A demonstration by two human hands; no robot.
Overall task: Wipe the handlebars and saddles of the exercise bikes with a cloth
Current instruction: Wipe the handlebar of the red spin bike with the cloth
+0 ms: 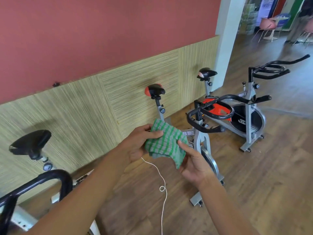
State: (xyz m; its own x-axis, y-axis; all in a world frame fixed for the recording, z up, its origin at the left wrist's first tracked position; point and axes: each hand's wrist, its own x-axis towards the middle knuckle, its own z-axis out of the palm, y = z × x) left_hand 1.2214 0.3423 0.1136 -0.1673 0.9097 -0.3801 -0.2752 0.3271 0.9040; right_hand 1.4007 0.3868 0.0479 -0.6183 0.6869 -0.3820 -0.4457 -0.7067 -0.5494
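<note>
Both hands hold a green-and-grey striped cloth [166, 141] in mid-air at the centre of the view. My left hand [141, 145] grips its left edge, thumb on top. My right hand [193, 162] pinches its right side from below. A white string [162, 184] hangs down from the cloth. Three grey exercise bikes stand along the wall. The nearest has a black saddle [31, 143] and a black handlebar [49, 180] at lower left. The middle bike shows a red-and-black saddle [155, 90] and handlebar [208, 116]. The far bike has a saddle [207, 72] and handlebar [271, 70].
A red wall with straw-coloured panelling [101, 102] runs behind the bikes. A white pillar [227, 39] stands at the back. The floor [271, 184] is wood laminate. Chairs and a table [271, 29] are in the far room at upper right.
</note>
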